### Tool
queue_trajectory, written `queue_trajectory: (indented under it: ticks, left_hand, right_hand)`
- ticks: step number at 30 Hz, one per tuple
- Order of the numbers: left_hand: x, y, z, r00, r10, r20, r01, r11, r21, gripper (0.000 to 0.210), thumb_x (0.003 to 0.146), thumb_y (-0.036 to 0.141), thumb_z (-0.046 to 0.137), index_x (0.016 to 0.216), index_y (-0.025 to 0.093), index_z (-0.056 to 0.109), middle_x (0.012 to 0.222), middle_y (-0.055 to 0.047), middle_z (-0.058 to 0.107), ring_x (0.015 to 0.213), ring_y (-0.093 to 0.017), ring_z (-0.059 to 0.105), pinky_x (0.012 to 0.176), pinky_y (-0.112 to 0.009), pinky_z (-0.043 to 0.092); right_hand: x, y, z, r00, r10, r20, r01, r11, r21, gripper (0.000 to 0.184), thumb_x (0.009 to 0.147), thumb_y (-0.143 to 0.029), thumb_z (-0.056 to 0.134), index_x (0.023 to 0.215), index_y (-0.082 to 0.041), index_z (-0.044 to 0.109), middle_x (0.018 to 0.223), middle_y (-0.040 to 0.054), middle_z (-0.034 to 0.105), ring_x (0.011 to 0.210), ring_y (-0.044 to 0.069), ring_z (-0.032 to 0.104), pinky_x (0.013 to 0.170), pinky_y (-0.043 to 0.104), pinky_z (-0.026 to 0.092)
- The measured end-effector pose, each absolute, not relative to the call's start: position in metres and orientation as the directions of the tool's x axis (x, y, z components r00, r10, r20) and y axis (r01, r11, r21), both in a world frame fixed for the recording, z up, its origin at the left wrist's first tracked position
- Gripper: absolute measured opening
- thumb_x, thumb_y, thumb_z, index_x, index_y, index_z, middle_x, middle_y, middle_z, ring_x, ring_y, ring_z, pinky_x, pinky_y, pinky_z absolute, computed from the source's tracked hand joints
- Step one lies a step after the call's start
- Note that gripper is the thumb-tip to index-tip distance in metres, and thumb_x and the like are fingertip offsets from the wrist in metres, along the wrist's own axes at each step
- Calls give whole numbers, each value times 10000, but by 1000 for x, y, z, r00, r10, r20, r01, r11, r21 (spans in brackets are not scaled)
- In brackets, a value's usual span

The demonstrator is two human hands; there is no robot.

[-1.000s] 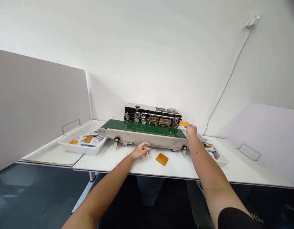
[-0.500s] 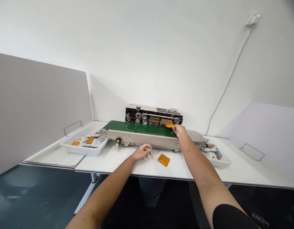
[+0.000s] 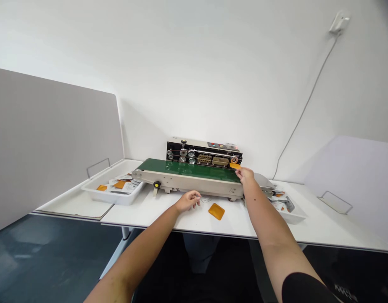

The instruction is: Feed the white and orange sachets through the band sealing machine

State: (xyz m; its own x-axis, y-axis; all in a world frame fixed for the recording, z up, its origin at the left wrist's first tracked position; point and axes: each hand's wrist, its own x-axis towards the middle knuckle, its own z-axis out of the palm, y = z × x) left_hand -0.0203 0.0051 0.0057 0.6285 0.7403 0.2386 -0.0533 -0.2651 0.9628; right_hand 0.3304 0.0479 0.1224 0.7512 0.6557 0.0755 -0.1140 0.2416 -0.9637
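My right grip (image 3: 246,174) pinches an orange packet (image 3: 234,166) by its near edge, at the right-end rollers (image 3: 233,160) of the sealer (image 3: 204,152), just above the green belt (image 3: 187,168). My left grip (image 3: 188,201) is loosely curled low over the counter (image 3: 326,227); I cannot tell whether its fingertips hold the pale slip (image 3: 206,199) beside them. A second packet (image 3: 216,211) lies flat just right of it. Filled bins stand near both belt ends: left bin (image 3: 113,198), right bin (image 3: 293,217).

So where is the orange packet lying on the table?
In the head view, the orange packet lies right of the left hand, in front of the green-belted machine.
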Motion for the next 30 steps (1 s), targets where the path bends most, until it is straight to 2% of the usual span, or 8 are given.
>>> queue_trajectory:
  ticks: [6, 10, 12, 14, 17, 22, 26, 30]
  left_hand:
    - [-19, 7, 3, 628, 743, 233, -65, -248, 967, 449, 801, 559, 685, 956, 153, 570, 706, -32, 695, 479, -87, 531, 459, -188, 333]
    - [-18, 8, 2, 631, 739, 234, -64, -251, 966, 436, 810, 553, 678, 946, 152, 579, 689, -27, 684, 474, -88, 519, 470, -199, 343]
    - [-17, 7, 2, 642, 734, 220, -45, -251, 967, 429, 805, 542, 689, 941, 149, 587, 688, -28, 684, 478, -90, 521, 477, -203, 351]
    - [-17, 7, 3, 649, 731, 211, -32, -250, 968, 428, 800, 541, 697, 933, 149, 589, 685, -27, 683, 479, -89, 519, 484, -204, 358]
    - [-16, 7, 3, 646, 733, 212, -27, -256, 966, 436, 800, 556, 690, 922, 151, 586, 678, -23, 677, 477, -89, 515, 489, -207, 368]
    - [-17, 7, 3, 644, 736, 210, -29, -251, 968, 436, 813, 557, 673, 935, 150, 576, 696, -32, 682, 490, -94, 518, 495, -210, 376]
    - [-18, 6, 4, 646, 736, 203, -24, -245, 969, 436, 811, 537, 685, 977, 149, 575, 758, -31, 674, 511, -89, 521, 512, -210, 384]
    - [-18, 5, 5, 638, 728, 251, 14, -337, 941, 428, 778, 470, 742, 1042, 165, 598, 939, -43, 666, 590, -90, 534, 569, -221, 417]
  right_hand:
    - [304, 39, 129, 757, 646, 99, -26, 181, -983, 210, 733, -127, 674, 925, -173, 602, 822, 21, 607, 793, 161, 645, 709, 280, 583]
    - [270, -13, 90, 708, 499, 500, 418, 274, -866, 299, 828, -247, 579, 1115, -190, 637, 1110, 103, 593, 1116, 220, 561, 953, 346, 493]
    - [249, -43, 56, 472, 631, 616, 581, 302, -755, 322, 840, -288, 571, 1140, -218, 664, 1096, 95, 612, 1107, 236, 561, 1001, 381, 451]
    - [231, -67, 21, 232, 810, 539, 681, 260, -684, 382, 781, -327, 659, 1151, -235, 683, 1139, 99, 628, 1155, 275, 545, 1049, 417, 400]
    - [219, -85, -19, 141, 943, 300, 799, 70, -598, 629, 656, -379, 788, 1250, -220, 653, 1330, 141, 570, 1307, 371, 435, 1103, 490, 315]
    - [222, -82, -36, 87, 935, 344, 825, 126, -551, 558, 783, -351, 674, 1323, -229, 607, 1308, 123, 588, 1254, 332, 491, 1097, 455, 343]
    - [214, -76, -32, 157, 897, 413, 805, 126, -579, 688, 693, -285, 735, 1362, -257, 577, 1306, 109, 526, 1212, 329, 503, 1087, 462, 376]
    - [190, -71, -27, 41, 852, 522, 719, 337, -607, 679, 702, -145, 644, 1356, -315, 573, 1308, 63, 492, 1266, 281, 472, 1139, 430, 343]
